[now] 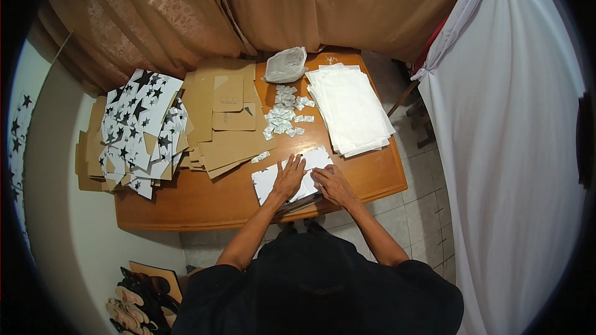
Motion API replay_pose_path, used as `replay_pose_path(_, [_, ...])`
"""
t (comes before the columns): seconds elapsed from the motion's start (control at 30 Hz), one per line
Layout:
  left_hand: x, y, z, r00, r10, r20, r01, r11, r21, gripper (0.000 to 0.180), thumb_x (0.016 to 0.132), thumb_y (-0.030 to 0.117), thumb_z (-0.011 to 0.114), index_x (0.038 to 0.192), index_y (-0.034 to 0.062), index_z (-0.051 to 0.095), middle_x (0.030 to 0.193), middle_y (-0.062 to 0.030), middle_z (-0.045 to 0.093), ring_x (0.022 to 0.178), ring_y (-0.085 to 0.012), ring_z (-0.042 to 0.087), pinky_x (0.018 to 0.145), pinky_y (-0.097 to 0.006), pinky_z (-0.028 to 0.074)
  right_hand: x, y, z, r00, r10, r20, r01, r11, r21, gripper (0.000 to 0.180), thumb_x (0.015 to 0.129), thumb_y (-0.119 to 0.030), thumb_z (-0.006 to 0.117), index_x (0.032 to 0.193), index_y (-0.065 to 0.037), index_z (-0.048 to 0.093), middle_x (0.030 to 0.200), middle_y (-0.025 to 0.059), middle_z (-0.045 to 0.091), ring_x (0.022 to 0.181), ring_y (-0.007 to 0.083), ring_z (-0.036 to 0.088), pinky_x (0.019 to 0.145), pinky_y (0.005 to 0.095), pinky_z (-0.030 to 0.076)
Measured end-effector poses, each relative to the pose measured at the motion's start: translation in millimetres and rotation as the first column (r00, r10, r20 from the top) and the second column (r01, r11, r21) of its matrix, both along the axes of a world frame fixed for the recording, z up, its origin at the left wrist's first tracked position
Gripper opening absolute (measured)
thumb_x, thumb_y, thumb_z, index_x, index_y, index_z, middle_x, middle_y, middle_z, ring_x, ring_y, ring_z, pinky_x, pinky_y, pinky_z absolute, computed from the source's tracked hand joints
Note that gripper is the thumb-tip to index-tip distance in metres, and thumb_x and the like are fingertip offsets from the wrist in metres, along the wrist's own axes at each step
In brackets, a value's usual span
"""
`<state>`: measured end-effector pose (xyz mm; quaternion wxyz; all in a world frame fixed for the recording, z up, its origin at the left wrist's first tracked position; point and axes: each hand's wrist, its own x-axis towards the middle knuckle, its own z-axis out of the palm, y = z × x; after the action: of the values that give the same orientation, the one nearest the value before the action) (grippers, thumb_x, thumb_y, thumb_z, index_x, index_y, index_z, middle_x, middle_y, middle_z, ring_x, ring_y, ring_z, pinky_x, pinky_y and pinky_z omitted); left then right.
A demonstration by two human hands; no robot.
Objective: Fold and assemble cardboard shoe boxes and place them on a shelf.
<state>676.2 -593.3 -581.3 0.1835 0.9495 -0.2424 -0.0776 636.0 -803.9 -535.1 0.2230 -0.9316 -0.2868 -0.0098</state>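
A flat white box or folded sheet with black star marks (264, 178) lies at the table's near edge, in front of me. My left hand (288, 180) rests flat on its middle, fingers stretched forward and slightly apart. My right hand (334, 185) is at its right part, with fingers bent and drawn together; what they hold, if anything, is hidden. Brown cardboard layers (298, 211) show below the white piece at the table edge. A small silvery packet (260, 157) lies just beyond its far left corner.
On the wooden table (186, 201) are a pile of star-printed pieces (139, 121), stacked brown cardboard (202, 102), scattered small packets (282, 115), a translucent plastic bag (286, 65) and a stack of white sheets (351, 108). Brown curtains (279, 6) hang behind; shoes (133, 310) lie lower left.
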Motion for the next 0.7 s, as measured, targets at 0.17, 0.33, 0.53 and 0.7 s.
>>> replay_pose_path(0.17, [3,1,-2,1.0,-0.001,-0.006,0.001,1.0,-0.014,0.046,0.109,0.031,0.039,0.145,0.0022,0.046,0.156,-0.0217,0.04,0.147,-0.0399,0.034,0.113,-0.068,0.028,-3,4,-2,0.999,-0.017,0.029,0.018,0.999,-0.041,0.039,0.095,-0.023,0.065,0.13,-0.005,0.061,0.137,0.0075,0.059,0.117,0.0351,0.051,0.102,0.0446,0.044])
replay_pose_path(0.33, [0,0,-5,1.0,0.011,0.016,-0.011,1.0,-0.018,0.045,0.108,0.03,0.042,0.144,0.0029,0.047,0.154,-0.0216,0.041,0.147,-0.0391,0.032,0.114,-0.07,0.024,-10,-1,-1,0.995,-0.072,-0.07,0.082,0.984,0.159,0.042,0.091,-0.022,0.07,0.129,-0.003,0.062,0.139,0.0136,0.057,0.131,0.0366,0.047,0.108,0.0458,0.044])
replay_pose_path(0.53, [-1,0,0,1.0,0.023,0.018,-0.021,0.998,-0.067,0.044,0.106,0.03,0.046,0.141,0.0032,0.051,0.153,-0.0215,0.042,0.146,-0.0382,0.034,0.115,-0.067,0.025,-3,-18,-30,0.997,-0.038,-0.069,0.054,0.969,0.239,0.05,0.082,-0.032,0.081,0.121,-0.004,0.068,0.144,0.0202,0.051,0.13,0.0416,0.047,0.11,0.0468,0.041])
replay_pose_path(0.7, [-2,7,-6,1.0,0.023,0.006,-0.022,0.992,-0.125,0.047,0.102,0.034,0.052,0.139,0.004,0.053,0.153,-0.0222,0.042,0.145,-0.0395,0.035,0.115,-0.066,0.024,-7,-11,-41,0.916,-0.399,-0.04,0.4,0.899,0.179,0.095,0.06,-0.045,0.094,0.138,-0.006,0.055,0.147,0.0273,0.042,0.132,0.045,0.045,0.109,0.0474,0.042])
